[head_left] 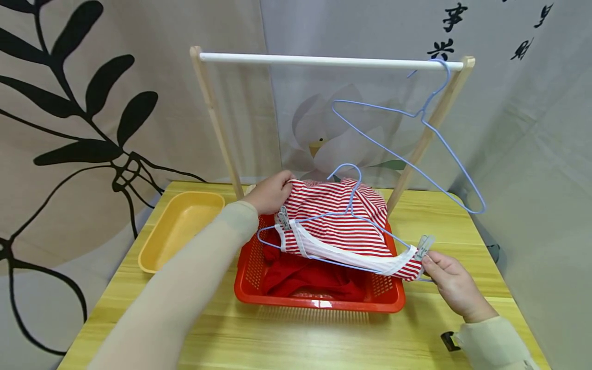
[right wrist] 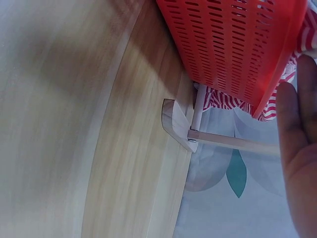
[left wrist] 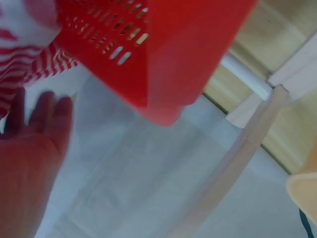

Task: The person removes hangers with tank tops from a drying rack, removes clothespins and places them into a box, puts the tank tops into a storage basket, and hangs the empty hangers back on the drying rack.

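A red-and-white striped tank top (head_left: 337, 205) with white trim lies across the red basket (head_left: 319, 303), a blue hanger (head_left: 352, 198) lying over its neckline. Clear clothespins sit at both straps: one clothespin (head_left: 283, 218) at the left, another clothespin (head_left: 423, 247) at the right. My left hand (head_left: 270, 192) grips the top's fabric behind the left clothespin. At the right strap end, my right hand (head_left: 455, 285) pinches the cloth just beside its clothespin. In the left wrist view the fingers (left wrist: 47, 111) are beside the striped cloth. Red cloth (head_left: 314, 277) lies inside the basket.
Behind the basket stands a wooden rack with a white rod (head_left: 324, 60); a second blue hanger (head_left: 425, 110) hangs at its right end. A yellow tray (head_left: 148, 257) sits at the left of the wooden table (head_left: 287, 339). A printed curtain (head_left: 231, 25) closes the back.
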Demonstrator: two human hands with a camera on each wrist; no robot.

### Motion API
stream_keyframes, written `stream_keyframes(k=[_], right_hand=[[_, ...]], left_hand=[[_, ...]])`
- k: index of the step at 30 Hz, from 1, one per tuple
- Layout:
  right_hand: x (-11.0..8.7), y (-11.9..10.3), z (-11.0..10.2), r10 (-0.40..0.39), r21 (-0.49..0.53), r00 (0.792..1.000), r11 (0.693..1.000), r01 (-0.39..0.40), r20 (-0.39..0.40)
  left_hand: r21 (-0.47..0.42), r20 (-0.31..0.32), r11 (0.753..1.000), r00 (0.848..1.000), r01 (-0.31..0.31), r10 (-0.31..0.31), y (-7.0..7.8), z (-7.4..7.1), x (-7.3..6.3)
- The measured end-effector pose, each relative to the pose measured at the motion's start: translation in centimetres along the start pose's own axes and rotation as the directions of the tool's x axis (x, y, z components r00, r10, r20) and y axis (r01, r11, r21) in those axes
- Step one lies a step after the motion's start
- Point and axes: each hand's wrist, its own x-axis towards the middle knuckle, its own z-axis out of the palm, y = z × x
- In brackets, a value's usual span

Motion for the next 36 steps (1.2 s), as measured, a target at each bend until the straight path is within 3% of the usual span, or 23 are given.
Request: stream_keyframes(k=[6, 8, 11, 13, 16, 21, 25, 27, 30, 33, 36], right_hand=[[-0.1, 0.0, 0.0, -0.016, 0.011, 1.000, 1.000, 0.016, -0.003], [-0.2, 0.0, 0.0, -0.019, 0.010, 1.000, 1.000, 0.019, -0.004], [-0.2, 0.0, 0.0, -0.024, 0.010, 1.000, 1.000, 0.024, -0.005], [-0.2, 0.1, 0.0, -0.026, 0.012, 1.000, 1.000, 0.026, -0.002], [-0.2, 0.0, 0.0, -0.026, 0.014, 1.000, 1.000, 0.026, 0.004], [-0.3, 0.0, -0.1, -0.024, 0.011, 0.999, 1.000, 0.024, 0.026], [-0.4, 0.0, -0.1, -0.028, 0.024, 0.999, 0.999, 0.027, 0.044], [-0.3, 0.0, -0.1, -0.036, 0.030, 0.998, 0.999, 0.034, 0.054], [-0.3, 0.1, 0.0, -0.042, 0.034, 0.997, 0.999, 0.040, 0.061], [-0.3, 0.1, 0.0, -0.038, 0.031, 0.997, 0.999, 0.036, 0.060], [-0.3, 0.1, 0.1, -0.036, 0.033, 0.998, 0.999, 0.035, 0.055]], left_hand=[[-0.152, -0.055, 0.986, 0.997, -0.065, 0.057, 0.9, -1.0, -0.9], [-0.212, -0.091, 0.973, 0.993, -0.092, 0.074, 1.2, -1.3, -1.0], [-0.337, -0.123, 0.933, 0.988, -0.127, 0.090, 1.7, -1.6, -1.2], [-0.396, -0.126, 0.909, 0.989, -0.127, 0.083, 2.1, -1.7, -1.5], [-0.417, -0.095, 0.905, 0.994, -0.087, 0.052, 2.5, -1.9, -2.2], [-0.241, 0.043, 0.970, 0.999, 0.002, 0.008, 2.3, -2.4, -2.9], [-0.023, 0.159, 0.999, 0.987, 0.033, -0.028, 1.8, -2.3, -2.7], [0.066, 0.183, 0.997, 0.982, 0.033, -0.044, 1.4, -2.0, -2.4], [0.177, 0.168, 0.982, 0.982, 0.061, -0.091, 0.7, -1.3, -1.8], [0.240, 0.158, 0.965, 0.977, 0.103, -0.143, -0.2, -0.5, -1.0], [0.297, 0.190, 0.948, 0.966, 0.112, -0.174, -0.9, 0.1, -0.4]])
